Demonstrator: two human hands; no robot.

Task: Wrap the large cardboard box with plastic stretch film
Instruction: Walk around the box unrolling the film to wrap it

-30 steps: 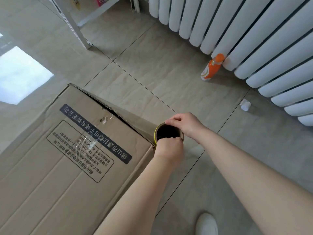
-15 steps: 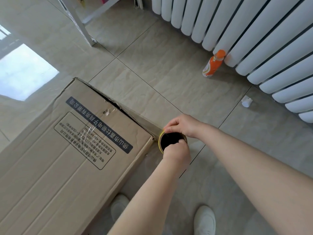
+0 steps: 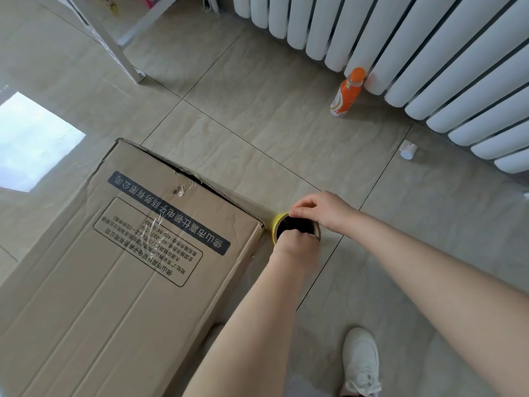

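The large cardboard box [image 3: 114, 276] with a dark printed label fills the lower left; its far flap gapes a little. Just off its right corner stands the stretch film roll [image 3: 278, 223], upright, its yellow core rim and dark hollow showing from above. My left hand [image 3: 296, 247] grips the near rim of the roll with fingers in the core. My right hand [image 3: 323, 209] holds the far rim. A sheet of clear film runs from the roll along the box's far side.
A white column radiator [image 3: 429, 53] lines the upper right wall. An orange bottle [image 3: 346, 93] stands on the tiles in front of it, and a small white cap [image 3: 408, 149] lies nearby. White shelf legs [image 3: 114, 44] stand at upper left. My white shoe [image 3: 361, 362] is at bottom.
Both hands and the roll have moved slightly right and nearer, off the box's right corner. The view has shifted; my shoe has come into sight.
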